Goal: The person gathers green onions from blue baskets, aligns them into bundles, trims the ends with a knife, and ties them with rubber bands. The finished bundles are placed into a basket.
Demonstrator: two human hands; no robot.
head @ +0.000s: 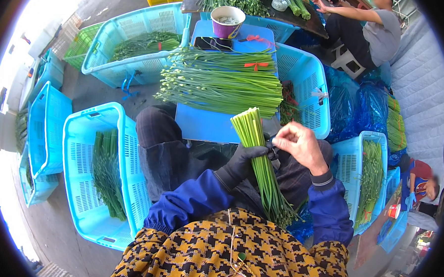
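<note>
My left hand [247,160], in a dark glove, grips a bundle of flowering chive stems [257,155]. The pale cut ends point up and away from me; the budded tips hang down toward my lap. Close to the right of the bundle is my bare right hand [298,143], its thumb and forefinger brought together by the gloved fingertips. Whether anything thin is pinched there is too small to tell. Beyond the bundle, many loose flowering chives [224,83] lie across a blue low table [207,125], buds to the left and cut ends to the right.
On the table's far end are a paper tub [227,21], a phone [213,43] and red ties [256,39]. Blue plastic crates stand left [122,164], far left [136,55] and right [359,144], holding greens. A person [375,32] sits at upper right; another [420,180] is at far right.
</note>
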